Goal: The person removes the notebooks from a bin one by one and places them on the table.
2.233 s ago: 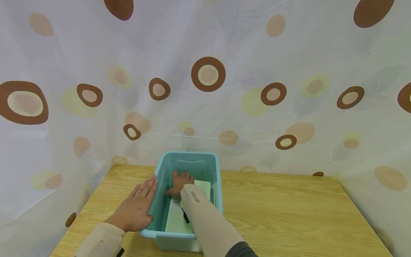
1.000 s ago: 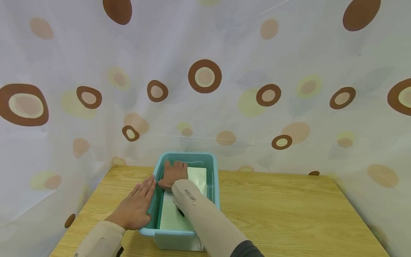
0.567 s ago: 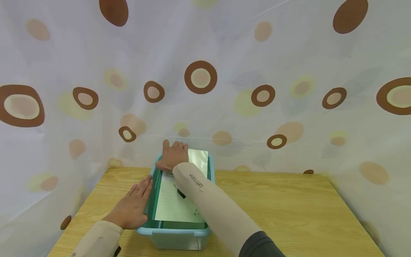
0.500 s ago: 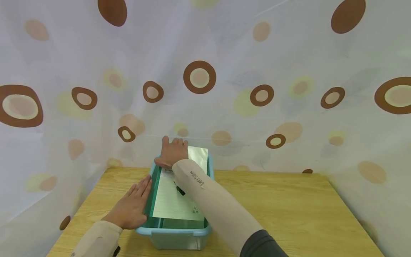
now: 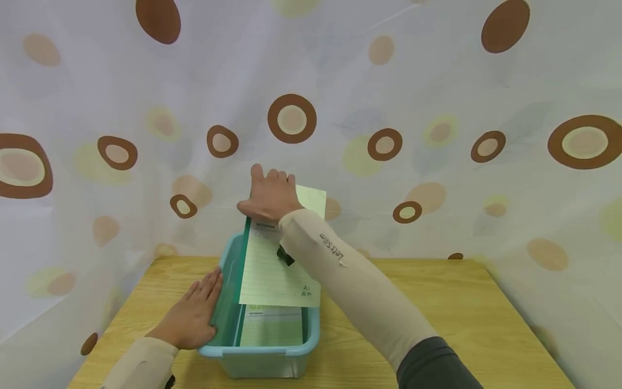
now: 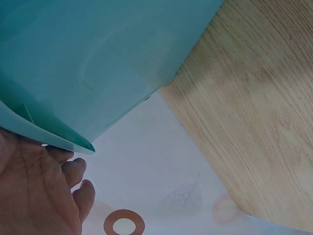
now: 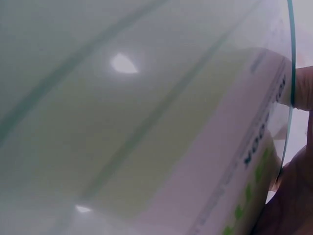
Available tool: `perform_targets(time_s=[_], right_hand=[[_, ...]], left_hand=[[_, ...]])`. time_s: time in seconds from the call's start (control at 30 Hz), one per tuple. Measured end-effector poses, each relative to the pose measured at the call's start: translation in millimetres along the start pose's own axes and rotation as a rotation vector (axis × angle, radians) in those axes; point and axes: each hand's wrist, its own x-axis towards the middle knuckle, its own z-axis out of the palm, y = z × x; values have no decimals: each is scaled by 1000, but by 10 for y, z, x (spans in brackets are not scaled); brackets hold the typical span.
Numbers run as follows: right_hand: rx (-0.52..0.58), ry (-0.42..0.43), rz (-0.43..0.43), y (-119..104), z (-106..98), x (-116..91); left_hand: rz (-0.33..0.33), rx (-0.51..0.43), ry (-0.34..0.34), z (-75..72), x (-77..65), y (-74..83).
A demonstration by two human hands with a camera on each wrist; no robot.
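Note:
A pale green lined notebook [image 5: 272, 281] with a darker green spine edge is held up by my right hand [image 5: 271, 197], which grips it near its top. It hangs partly over a light blue plastic bin [image 5: 259, 364]; the right wrist view shows its glossy cover [image 7: 146, 132] close up. Inside the bin lies a second, similar notebook [image 5: 272, 328], partly hidden by the raised one. My left hand [image 5: 189, 313] rests with straight fingers against the bin's left rim. In the left wrist view its fingertips [image 6: 84, 198] touch just by the rim [image 6: 58, 139].
The bin stands on a wood-grain table [image 5: 413, 324], left of its middle. Behind the table hangs a pale curtain [image 5: 340, 81] with brown and tan ovals, which also covers both sides.
My right hand has lifted the notebook up and out of the bin, uncovering another one beneath. My left hand has stayed at the bin's left rim.

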Motion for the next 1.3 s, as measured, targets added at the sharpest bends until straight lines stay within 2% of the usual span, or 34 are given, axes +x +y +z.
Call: perform_targets(time_s=[0.13, 0.27, 0.53, 0.87, 1.03, 1.3], right_hand=[[12, 1, -4, 161, -133, -51], [21, 3, -6, 365, -180, -114], [30, -5, 0, 851, -57, -329], [22, -30, 49, 1426, 253, -597], [9, -54, 77, 1672, 518, -685], [14, -83, 78, 1898, 995, -730]], left_hand=[[9, 13, 2, -5, -14, -16], [12, 19, 1, -13, -19, -25], [8, 19, 3, -28, -24, -29], [22, 17, 21, -2, -25, -43], [21, 17, 10, 5, -16, -33], [22, 16, 3, -2, -6, -22]])
